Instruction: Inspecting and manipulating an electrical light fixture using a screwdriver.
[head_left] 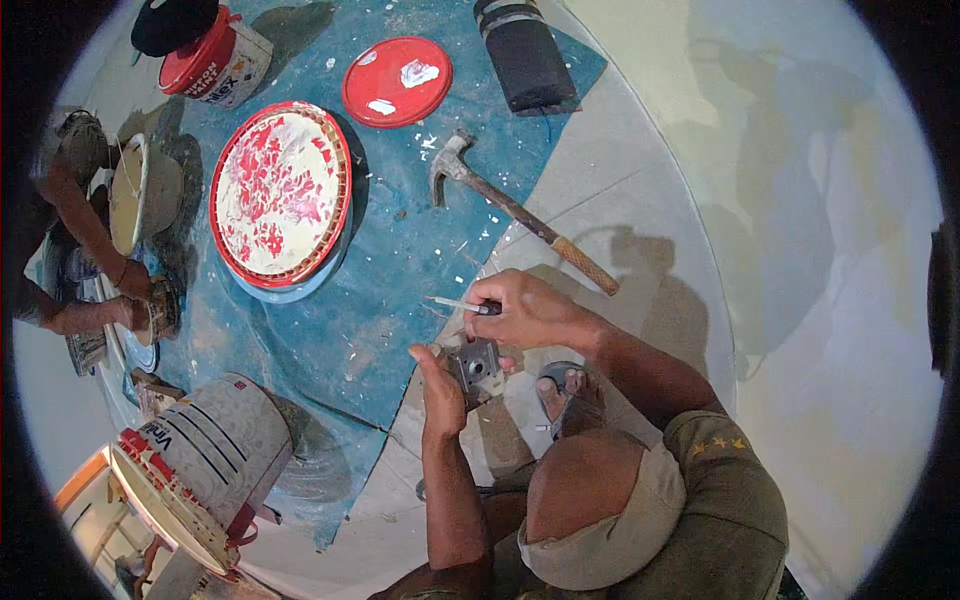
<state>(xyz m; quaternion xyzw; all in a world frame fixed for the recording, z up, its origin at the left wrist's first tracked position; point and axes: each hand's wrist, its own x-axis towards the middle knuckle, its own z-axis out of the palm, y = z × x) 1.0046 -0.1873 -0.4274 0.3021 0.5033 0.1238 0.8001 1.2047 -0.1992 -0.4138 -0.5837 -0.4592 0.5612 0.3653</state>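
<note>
My left hand (442, 388) grips a small grey metal box (477, 366) with a round hole in its face, low above the floor near my sandalled foot. Just above it, my right hand (525, 308) is closed around a screwdriver (462, 304) with a pale, thin shaft and dark handle. Its tip points left, apart from the metal box. Beyond my right hand lies a claw hammer (510, 208), its head on the blue sheet and its worn wooden handle reaching over the tiles.
A blue sheet (400, 235) covers much of the floor. On it stand a paint-smeared red-rimmed basin (281, 190), a red lid (397, 82), a black cylinder (530, 58) and paint buckets (215, 440). At left, another person's hands (130, 300) work at a container. A pale wall rises at right.
</note>
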